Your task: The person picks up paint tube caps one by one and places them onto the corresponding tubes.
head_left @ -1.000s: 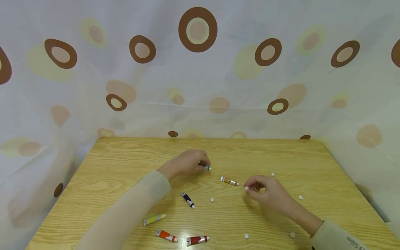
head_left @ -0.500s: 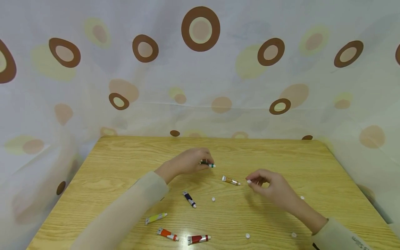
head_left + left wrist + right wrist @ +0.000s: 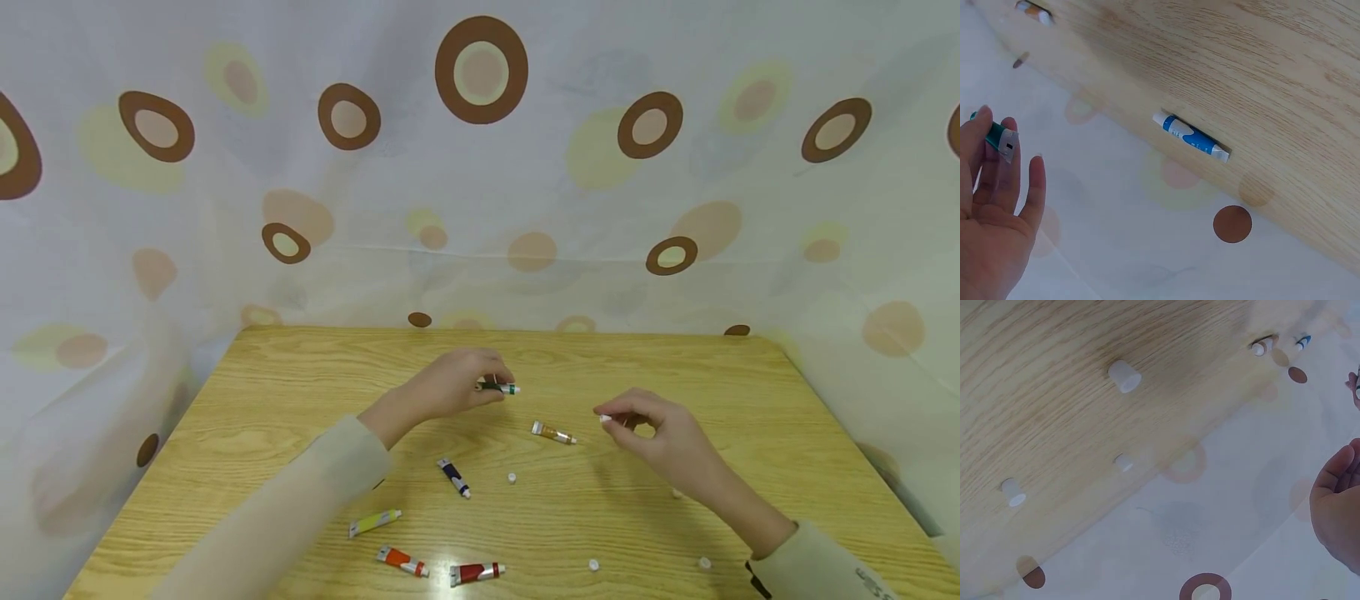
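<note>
My left hand [image 3: 457,385] pinches a small green paint tube [image 3: 508,389] between thumb and fingers, its white nozzle pointing right. In the left wrist view the crimped end of the green tube [image 3: 1008,144] shows above the palm, with the other fingers spread. My right hand [image 3: 663,429] pinches a small white cap [image 3: 605,419] between thumb and fingertips, to the right of the tube. Between the hands, nearer the body, an ochre paint tube [image 3: 553,433] lies on the table. The right wrist view shows only part of the right hand [image 3: 1338,500], its fingertips cut off.
A dark blue tube [image 3: 453,477], a yellow tube [image 3: 375,522], an orange tube [image 3: 402,561] and a red tube [image 3: 477,573] lie left of centre. White caps [image 3: 512,478] are scattered on the wooden table [image 3: 315,358]. A blue tube [image 3: 1191,137] shows in the left wrist view.
My left hand has lifted the green tube up and slightly right. My right hand has risen with the white cap, away from the ochre tube. The tubes on the table stay put.
</note>
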Demonstrator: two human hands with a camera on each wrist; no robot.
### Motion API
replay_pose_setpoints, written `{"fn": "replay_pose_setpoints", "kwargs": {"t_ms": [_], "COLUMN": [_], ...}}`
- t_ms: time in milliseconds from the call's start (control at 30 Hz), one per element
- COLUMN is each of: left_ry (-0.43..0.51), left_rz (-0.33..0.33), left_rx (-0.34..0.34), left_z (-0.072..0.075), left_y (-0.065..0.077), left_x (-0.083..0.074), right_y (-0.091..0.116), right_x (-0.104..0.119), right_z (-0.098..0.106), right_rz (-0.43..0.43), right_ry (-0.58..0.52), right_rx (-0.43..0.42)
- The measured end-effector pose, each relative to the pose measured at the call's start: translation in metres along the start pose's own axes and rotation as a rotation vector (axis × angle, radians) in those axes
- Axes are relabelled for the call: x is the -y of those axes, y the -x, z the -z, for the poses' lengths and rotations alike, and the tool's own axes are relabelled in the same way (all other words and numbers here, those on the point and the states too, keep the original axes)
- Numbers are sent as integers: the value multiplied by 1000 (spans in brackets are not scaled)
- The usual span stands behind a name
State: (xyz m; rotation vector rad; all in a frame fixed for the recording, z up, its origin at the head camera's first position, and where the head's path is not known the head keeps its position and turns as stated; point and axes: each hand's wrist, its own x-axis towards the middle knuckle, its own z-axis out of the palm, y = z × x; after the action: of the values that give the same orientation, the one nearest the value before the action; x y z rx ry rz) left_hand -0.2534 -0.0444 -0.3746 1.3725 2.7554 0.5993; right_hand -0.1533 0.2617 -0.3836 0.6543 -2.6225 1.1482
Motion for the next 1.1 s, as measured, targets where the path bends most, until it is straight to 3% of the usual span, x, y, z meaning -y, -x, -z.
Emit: {"fn": "replay_pose_setpoints", "kwargs": {"t_ms": [433,733,1100], "left_ry": [77,90,200], "left_rz": [-62,8,42], "left_rx": [-41,-73,-126], "left_z": [6,7,6], "left_y": [12,22,27], "left_x": [-11,-20,-34], "right_y": [-5,-5,-7], "right_x": [3,9,18], "right_z": [-5,-13,-22], "right_rz": [4,28,45], "right_ry": [11,-23,-24], "right_rx": [-43,-32,-56]}}
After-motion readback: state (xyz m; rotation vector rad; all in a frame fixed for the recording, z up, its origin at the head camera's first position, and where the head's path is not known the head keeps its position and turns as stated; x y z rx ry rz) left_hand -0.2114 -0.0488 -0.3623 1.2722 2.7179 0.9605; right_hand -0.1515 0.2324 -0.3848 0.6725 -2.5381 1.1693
